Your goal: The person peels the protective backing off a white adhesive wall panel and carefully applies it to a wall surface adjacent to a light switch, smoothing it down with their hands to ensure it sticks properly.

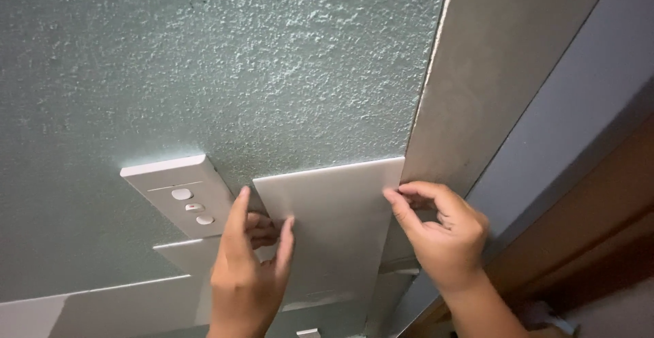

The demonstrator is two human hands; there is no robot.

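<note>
both hands work at a blank white cover plate (337,229) that lies flat against a rough, pale green textured wall (225,65). the left hand (248,270) comes up from below at the plate's left edge, its forefinger stretched up along that edge and its thumb laid on the plate's face, with the other fingers curled behind into the gap between this plate and the one beside it, so its grip is pinching the left edge of the plate. the right hand (443,232) is at the plate's upper right side, its forefinger tip pressed on the plate's edge and the thumb curled close against it, the grip drawn together on that edge; whether the thumb reaches behind the plate cannot be told. just to the left of the cover plate, nearly touching it, sits a white switch plate (180,191) with three small round buttons (194,207) in a slanted row. below the switch plate another pale flat panel (184,253) shows, partly hidden by the left hand. hard against the plate's right edge runs a wide grey door frame (497,58), which crowds the right hand's fingers, and beyond it a brown wooden door (599,208) fills the lower right corner.
</note>
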